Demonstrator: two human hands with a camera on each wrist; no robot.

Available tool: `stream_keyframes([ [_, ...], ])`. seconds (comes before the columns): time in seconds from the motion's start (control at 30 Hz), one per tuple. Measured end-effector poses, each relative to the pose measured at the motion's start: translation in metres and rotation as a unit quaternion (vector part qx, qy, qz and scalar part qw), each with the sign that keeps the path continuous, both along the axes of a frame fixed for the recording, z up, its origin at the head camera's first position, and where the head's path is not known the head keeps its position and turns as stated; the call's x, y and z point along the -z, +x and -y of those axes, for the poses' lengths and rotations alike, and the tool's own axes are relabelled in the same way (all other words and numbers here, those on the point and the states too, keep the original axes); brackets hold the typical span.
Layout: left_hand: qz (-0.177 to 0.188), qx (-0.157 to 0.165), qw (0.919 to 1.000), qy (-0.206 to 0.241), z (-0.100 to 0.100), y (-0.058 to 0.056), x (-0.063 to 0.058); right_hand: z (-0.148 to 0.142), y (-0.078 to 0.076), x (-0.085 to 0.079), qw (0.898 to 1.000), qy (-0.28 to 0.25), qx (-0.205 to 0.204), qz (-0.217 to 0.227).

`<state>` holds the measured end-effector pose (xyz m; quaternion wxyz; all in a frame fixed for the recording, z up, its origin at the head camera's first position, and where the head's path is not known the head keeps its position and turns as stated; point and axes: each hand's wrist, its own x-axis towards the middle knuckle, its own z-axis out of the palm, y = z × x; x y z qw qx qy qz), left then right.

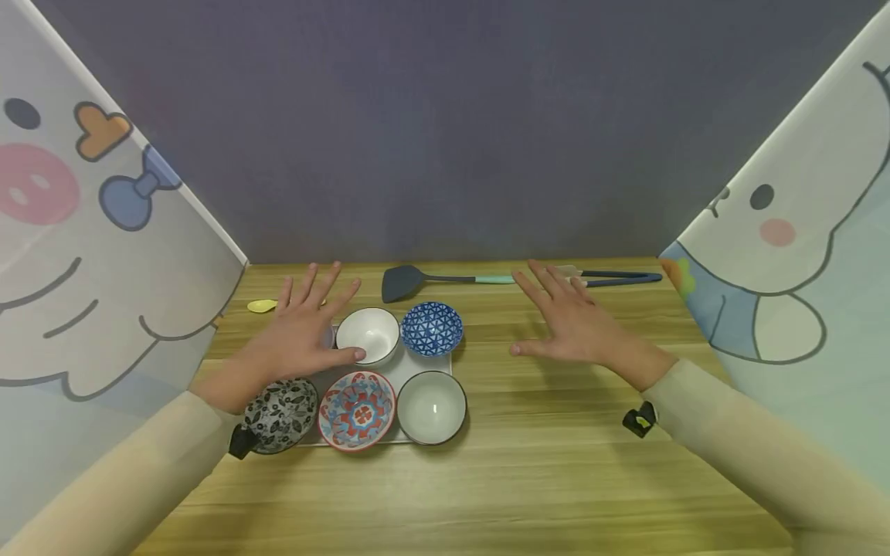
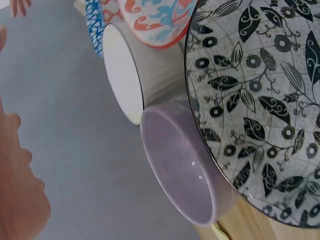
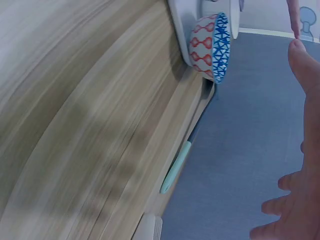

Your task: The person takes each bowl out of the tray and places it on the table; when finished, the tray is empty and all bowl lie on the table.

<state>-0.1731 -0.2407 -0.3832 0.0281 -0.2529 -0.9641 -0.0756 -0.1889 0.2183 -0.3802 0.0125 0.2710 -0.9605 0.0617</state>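
Note:
My left hand [image 1: 295,340] hovers with fingers spread over the left part of a white tray [image 1: 412,367] of bowls, holding nothing. Around it are a white bowl [image 1: 367,332] and a black-and-white leaf-patterned bowl [image 1: 281,417]. A lavender bowl [image 2: 180,160], mostly hidden by that hand in the head view, shows in the left wrist view. Further right sit a blue triangle-patterned bowl [image 1: 432,329], a red-and-blue floral bowl [image 1: 358,413] and a plain pale bowl [image 1: 432,408]. My right hand [image 1: 577,328], fingers spread, is above the wooden table right of the tray, also holding nothing.
Along the back lies a dark spatula [image 1: 402,283] with a mint handle [image 3: 175,167]. Tongs [image 1: 626,276] lie behind my right hand, and a yellow spoon [image 1: 261,306] at the back left. A grey wall [image 1: 452,139] and cartoon-printed side panels enclose the wooden table [image 1: 556,479].

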Motion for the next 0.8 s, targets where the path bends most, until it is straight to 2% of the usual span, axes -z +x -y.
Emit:
stream_keyframes([
  [0.1, 0.003, 0.011, 0.9992, 0.04, 0.013, 0.001, -0.003, 0.002, -0.001, -0.004, 1.0, -0.018, 0.001, 0.002],
  [0.27, 0.001, 0.018, 0.9937, 0.11, 0.039, 0.005, -0.003, 0.006, -0.005, -0.007, 0.998, -0.056, 0.007, 0.035],
  [0.43, 0.022, -0.001, 0.9858, 0.166, 0.067, 0.01, 0.004, 0.014, -0.014, -0.005, 0.99, -0.113, 0.003, 0.081],
  [0.53, 0.052, -0.022, 0.9767, 0.207, 0.083, 0.012, 0.011, 0.02, -0.02, -0.001, 0.981, -0.158, -0.001, 0.114],
  [0.67, 0.096, -0.058, 0.9613, 0.252, 0.101, 0.016, 0.02, 0.028, -0.029, 0.01, 0.962, -0.221, -0.004, 0.159],
  [0.8, 0.138, -0.091, 0.9503, 0.264, 0.116, 0.021, 0.029, 0.035, -0.035, 0.026, 0.941, -0.266, 0.018, 0.206],
])
